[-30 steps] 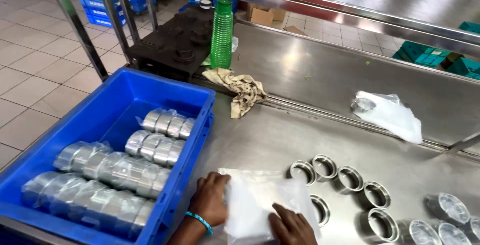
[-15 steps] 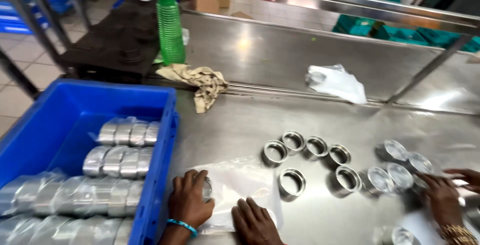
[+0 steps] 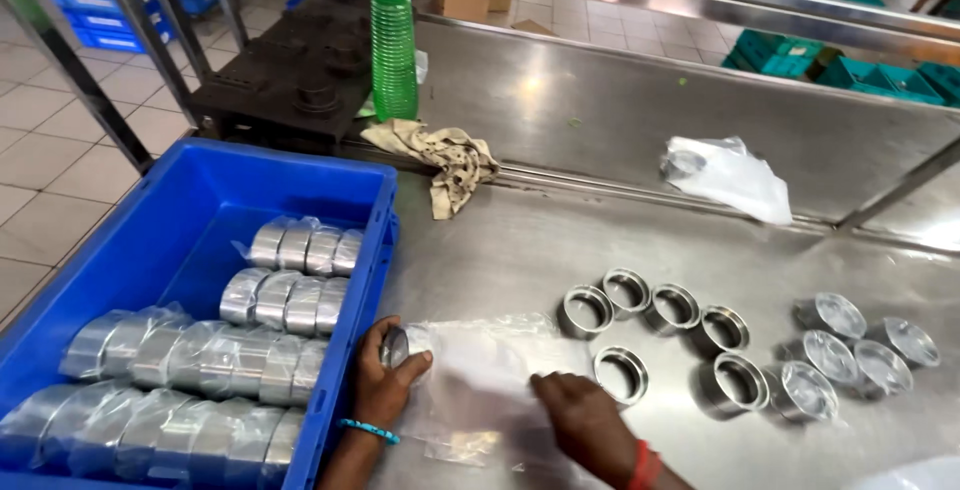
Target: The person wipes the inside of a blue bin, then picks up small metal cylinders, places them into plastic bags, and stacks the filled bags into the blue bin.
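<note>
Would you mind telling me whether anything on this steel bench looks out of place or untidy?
A crumpled rag lies in a heap beside the stack of green cups, and a loose clear bag sits crumpled further along. The metal rings are loosely scattered but show no damage.

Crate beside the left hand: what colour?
Blue crate; the head view shows it.

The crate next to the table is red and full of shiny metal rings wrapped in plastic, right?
Not quite. The head view shows the crate is blue, not red. The rest holds: it sits beside the steel table and holds rows of shiny metal rings wrapped in plastic.
</note>
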